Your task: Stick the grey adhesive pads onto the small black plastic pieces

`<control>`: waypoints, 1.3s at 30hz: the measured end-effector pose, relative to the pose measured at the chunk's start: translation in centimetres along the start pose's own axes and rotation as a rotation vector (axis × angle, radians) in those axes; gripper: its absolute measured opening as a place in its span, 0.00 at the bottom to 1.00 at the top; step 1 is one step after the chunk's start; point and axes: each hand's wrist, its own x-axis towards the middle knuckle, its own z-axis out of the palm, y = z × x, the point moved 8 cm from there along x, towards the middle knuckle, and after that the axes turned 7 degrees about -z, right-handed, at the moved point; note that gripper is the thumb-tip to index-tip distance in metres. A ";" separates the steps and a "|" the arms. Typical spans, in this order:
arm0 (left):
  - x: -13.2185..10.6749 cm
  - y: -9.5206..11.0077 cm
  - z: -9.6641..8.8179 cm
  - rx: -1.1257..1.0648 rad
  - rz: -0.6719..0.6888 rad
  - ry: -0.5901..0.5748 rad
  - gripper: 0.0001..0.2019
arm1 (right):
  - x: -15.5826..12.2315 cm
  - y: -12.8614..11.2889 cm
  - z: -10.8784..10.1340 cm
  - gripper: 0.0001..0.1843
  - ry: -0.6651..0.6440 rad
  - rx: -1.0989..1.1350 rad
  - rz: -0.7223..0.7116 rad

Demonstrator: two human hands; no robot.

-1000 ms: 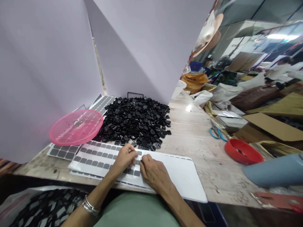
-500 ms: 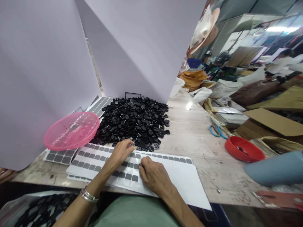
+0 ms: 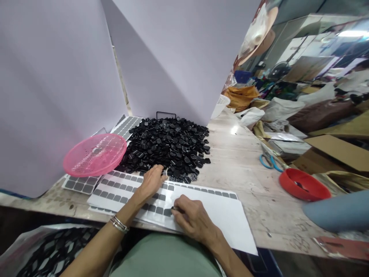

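My left hand (image 3: 153,180) reaches over the front edge of a heap of small black plastic pieces (image 3: 170,142), its thumb apart from the fingers; some fingertips are hidden. Below it lies a white sheet with rows of grey rounded-square stickers (image 3: 115,187), spread along the table edge. My right hand (image 3: 191,217) rests low over this sheet, thumb and fingers pinched on a small black plastic piece (image 3: 173,208). That piece is at the end of the nearest sticker row. To the right of this hand, the sheet is plain white.
A pink perforated basket (image 3: 95,156) stands left of the heap, over another sticker sheet (image 3: 80,184). On the right are blue-handled scissors (image 3: 269,161), a red dish (image 3: 304,185) and a blue-grey roll (image 3: 337,211). Pale panels (image 3: 173,57) rise behind. A bag of black pieces (image 3: 57,250) is below left.
My right hand has moved down towards the table's front edge, and a black piece now shows at its fingertips. My left hand stays by the heap, fingers a little more extended. The view has shifted slightly.
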 end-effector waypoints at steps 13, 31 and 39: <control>0.0 -0.1 0.1 -0.039 0.046 0.023 0.08 | -4.6 5.1 -0.6 0.16 0.220 0.539 0.511; -2.0 1.2 -1.3 -0.426 0.081 -0.040 0.09 | -4.4 5.8 1.4 0.22 0.227 0.956 0.524; -7.4 4.9 3.7 -1.330 -0.214 -0.757 0.16 | -2.9 4.1 1.5 0.31 0.169 1.320 0.447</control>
